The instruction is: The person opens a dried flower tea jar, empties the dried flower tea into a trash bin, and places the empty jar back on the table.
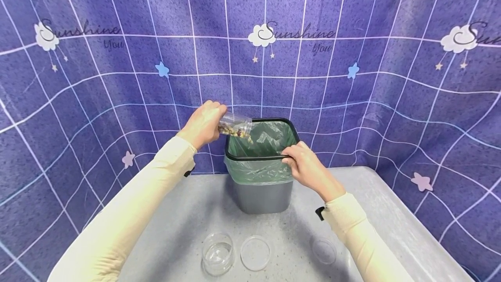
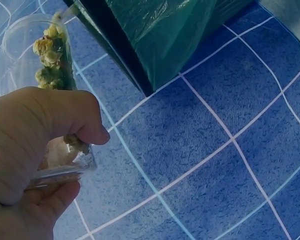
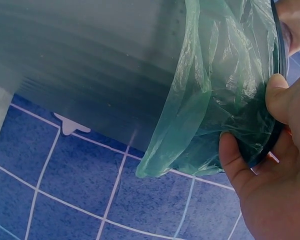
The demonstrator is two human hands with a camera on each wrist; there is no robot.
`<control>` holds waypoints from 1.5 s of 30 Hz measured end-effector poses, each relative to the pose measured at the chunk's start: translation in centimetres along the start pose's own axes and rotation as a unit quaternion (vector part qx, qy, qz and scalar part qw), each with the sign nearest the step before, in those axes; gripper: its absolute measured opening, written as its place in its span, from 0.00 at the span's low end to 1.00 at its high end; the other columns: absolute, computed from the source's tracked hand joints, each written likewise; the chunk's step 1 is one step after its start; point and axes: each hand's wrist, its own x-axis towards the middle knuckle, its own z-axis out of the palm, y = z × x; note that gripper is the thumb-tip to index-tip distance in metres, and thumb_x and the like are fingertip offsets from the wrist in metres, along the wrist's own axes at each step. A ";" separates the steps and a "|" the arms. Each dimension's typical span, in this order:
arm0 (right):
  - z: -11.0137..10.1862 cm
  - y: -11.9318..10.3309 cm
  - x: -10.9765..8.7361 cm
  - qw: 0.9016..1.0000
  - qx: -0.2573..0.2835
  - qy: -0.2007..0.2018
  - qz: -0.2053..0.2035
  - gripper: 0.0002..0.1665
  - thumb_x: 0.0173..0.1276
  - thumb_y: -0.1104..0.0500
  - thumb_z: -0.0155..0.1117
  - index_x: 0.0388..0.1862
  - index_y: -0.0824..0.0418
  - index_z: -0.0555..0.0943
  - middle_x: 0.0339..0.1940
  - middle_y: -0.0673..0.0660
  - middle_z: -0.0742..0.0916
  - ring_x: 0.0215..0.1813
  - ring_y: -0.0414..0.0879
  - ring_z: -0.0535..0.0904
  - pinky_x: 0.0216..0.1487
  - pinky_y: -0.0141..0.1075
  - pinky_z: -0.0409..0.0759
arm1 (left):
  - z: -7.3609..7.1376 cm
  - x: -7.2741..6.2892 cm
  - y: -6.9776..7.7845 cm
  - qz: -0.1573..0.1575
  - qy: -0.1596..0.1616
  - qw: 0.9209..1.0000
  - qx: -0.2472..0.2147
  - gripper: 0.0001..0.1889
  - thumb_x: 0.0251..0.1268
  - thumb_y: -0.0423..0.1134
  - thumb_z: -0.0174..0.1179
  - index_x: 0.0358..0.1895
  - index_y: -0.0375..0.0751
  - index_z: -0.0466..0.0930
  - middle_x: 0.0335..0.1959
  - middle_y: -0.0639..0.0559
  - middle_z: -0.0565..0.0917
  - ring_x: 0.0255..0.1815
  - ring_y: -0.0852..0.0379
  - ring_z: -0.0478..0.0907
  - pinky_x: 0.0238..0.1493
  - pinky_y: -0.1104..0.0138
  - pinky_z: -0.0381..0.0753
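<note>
My left hand (image 1: 204, 124) grips a clear plastic jar (image 1: 238, 122) tipped nearly on its side, its mouth over the left part of the bin's opening. Dried yellowish flower buds (image 2: 50, 57) with some dark red bits lie along the jar's lower wall, and a few are at its mouth. The grey trash bin (image 1: 264, 197) stands upright with a green bag (image 1: 258, 172) folded over its black rim (image 1: 256, 158). With thumb and fingers, my right hand (image 1: 307, 169) holds the rim and bag at the front right corner; part of its fingers is hidden behind the rim.
On the grey table (image 1: 176, 229), in front of the bin, stand a clear round container (image 1: 218, 256) and a clear flat lid (image 1: 255, 253) beside it. Another clear disc (image 1: 324, 250) lies near the right forearm. A purple grid-patterned curtain (image 1: 211, 68) hangs behind the bin and along both sides.
</note>
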 end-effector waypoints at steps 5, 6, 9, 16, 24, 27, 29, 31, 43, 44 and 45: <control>-0.1 -0.1 0.1 1.000 0.003 -0.002 0.006 0.03 0.67 0.64 0.70 0.37 0.60 0.84 0.32 0.51 0.86 0.36 0.48 0.73 0.42 0.42 0.75 | -0.1 0.1 0.1 0.004 0.006 1.000 0.004 0.22 0.31 0.22 0.71 0.37 0.33 0.77 0.35 0.38 0.83 0.40 0.35 0.76 0.48 0.48 0.77; -0.1 -0.1 0.1 1.000 0.003 -0.003 0.006 0.02 0.68 0.64 0.70 0.37 0.61 0.84 0.32 0.51 0.86 0.36 0.48 0.73 0.43 0.42 0.75 | -0.1 0.1 0.1 0.005 0.007 1.000 0.005 0.22 0.32 0.21 0.71 0.37 0.33 0.77 0.35 0.38 0.83 0.40 0.34 0.76 0.48 0.48 0.77; -0.1 -0.2 0.0 1.000 0.003 -0.003 0.005 0.02 0.67 0.64 0.70 0.36 0.60 0.84 0.31 0.51 0.86 0.36 0.48 0.74 0.43 0.42 0.75 | 0.0 0.1 0.1 0.011 0.010 1.000 0.010 0.21 0.32 0.21 0.70 0.37 0.33 0.77 0.34 0.38 0.83 0.39 0.34 0.77 0.47 0.47 0.78; -0.1 -0.1 0.0 1.000 0.002 0.000 0.000 0.03 0.66 0.65 0.71 0.36 0.60 0.84 0.31 0.51 0.86 0.36 0.48 0.74 0.43 0.43 0.75 | 0.2 0.5 0.3 0.023 0.015 0.999 0.016 0.21 0.33 0.19 0.67 0.38 0.33 0.77 0.35 0.38 0.82 0.40 0.34 0.76 0.47 0.47 0.77; -0.1 -0.1 0.0 1.000 0.001 -0.001 0.004 0.03 0.66 0.64 0.71 0.36 0.60 0.84 0.32 0.51 0.87 0.36 0.48 0.74 0.43 0.42 0.75 | 0.1 0.7 0.4 0.025 0.013 0.999 0.021 0.19 0.35 0.19 0.67 0.36 0.34 0.77 0.35 0.38 0.82 0.41 0.34 0.77 0.47 0.47 0.78; 0.0 0.1 0.0 1.000 -0.001 -0.001 0.003 0.03 0.66 0.64 0.70 0.37 0.61 0.84 0.32 0.52 0.87 0.37 0.49 0.74 0.43 0.43 0.75 | 0.2 0.7 0.3 0.031 0.017 0.999 0.026 0.19 0.36 0.19 0.66 0.37 0.34 0.77 0.35 0.38 0.82 0.40 0.35 0.77 0.47 0.47 0.78; 0.0 0.1 0.0 1.000 -0.001 -0.002 0.004 0.03 0.66 0.64 0.70 0.37 0.60 0.83 0.32 0.52 0.87 0.37 0.49 0.74 0.44 0.43 0.74 | 0.3 0.8 0.2 0.035 0.017 0.999 0.031 0.19 0.37 0.19 0.67 0.38 0.33 0.78 0.35 0.39 0.82 0.40 0.35 0.77 0.47 0.47 0.78; 0.0 0.1 0.0 1.000 -0.002 -0.001 0.004 0.03 0.67 0.64 0.70 0.37 0.60 0.83 0.32 0.52 0.87 0.37 0.49 0.75 0.44 0.43 0.74 | 0.3 0.8 0.1 0.037 0.017 0.999 0.034 0.19 0.37 0.19 0.67 0.39 0.33 0.78 0.36 0.39 0.82 0.40 0.35 0.77 0.47 0.48 0.78; 0.0 0.1 0.1 1.000 0.002 -0.005 0.006 0.03 0.67 0.64 0.71 0.36 0.59 0.84 0.31 0.51 0.86 0.36 0.49 0.74 0.44 0.42 0.74 | 0.5 1.1 0.1 0.044 0.010 0.998 0.038 0.19 0.40 0.18 0.65 0.40 0.33 0.79 0.37 0.38 0.83 0.42 0.36 0.77 0.49 0.48 0.78; 0.0 0.1 0.1 1.000 0.002 -0.005 0.006 0.03 0.67 0.64 0.71 0.36 0.60 0.84 0.31 0.51 0.86 0.36 0.49 0.74 0.44 0.42 0.74 | 0.6 1.1 0.1 0.045 0.011 0.998 0.039 0.19 0.40 0.18 0.65 0.41 0.33 0.80 0.38 0.38 0.83 0.42 0.36 0.77 0.49 0.48 0.78; 0.0 0.1 0.1 1.000 0.002 -0.005 0.006 0.03 0.67 0.64 0.71 0.36 0.60 0.84 0.31 0.51 0.86 0.36 0.49 0.74 0.44 0.42 0.74 | 0.6 1.2 0.1 0.047 0.011 0.998 0.041 0.19 0.40 0.18 0.65 0.41 0.33 0.80 0.38 0.39 0.83 0.42 0.36 0.77 0.49 0.48 0.78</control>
